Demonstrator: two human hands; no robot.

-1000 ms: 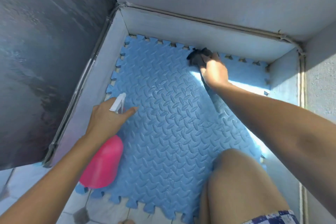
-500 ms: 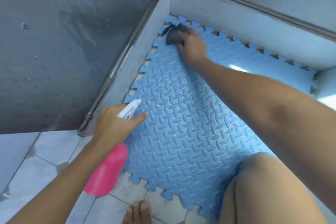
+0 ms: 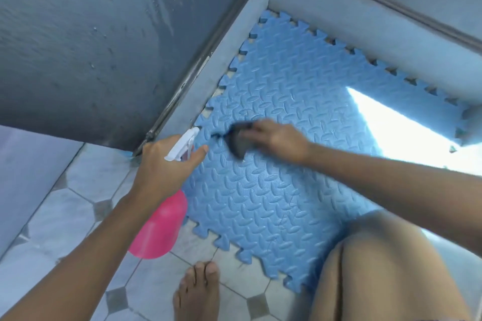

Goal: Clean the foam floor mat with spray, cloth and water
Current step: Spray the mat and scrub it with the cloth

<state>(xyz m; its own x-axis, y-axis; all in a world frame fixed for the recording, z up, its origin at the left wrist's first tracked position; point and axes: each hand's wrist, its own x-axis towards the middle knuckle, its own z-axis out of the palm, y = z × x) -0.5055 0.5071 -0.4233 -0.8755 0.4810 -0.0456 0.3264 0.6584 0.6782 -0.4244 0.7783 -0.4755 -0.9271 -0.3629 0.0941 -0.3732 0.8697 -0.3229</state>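
Note:
A blue foam floor mat point(image 3: 287, 177) with puzzle-tooth edges lies on the tiled floor in a walled corner. My left hand point(image 3: 167, 167) grips a pink spray bottle point(image 3: 159, 227) by its white trigger head point(image 3: 181, 147), nozzle pointing over the mat's left edge. My right hand point(image 3: 279, 142) holds a dark cloth point(image 3: 237, 142) pressed on the mat near that left edge, just right of the nozzle. The cloth and hand are motion-blurred.
A dark wall point(image 3: 91, 47) and a low grey kerb point(image 3: 224, 60) border the mat on the left; another kerb point(image 3: 365, 34) runs along the far side. My bare foot point(image 3: 198, 292) stands on the tiled floor point(image 3: 65, 229); my knee point(image 3: 386, 268) is over the mat's near right corner. A sunlit patch point(image 3: 396, 125) crosses the mat.
My right hand has swept the cloth from the mat's far corner down along the left edge toward the spray bottle. My left hand keeps hold of the bottle.

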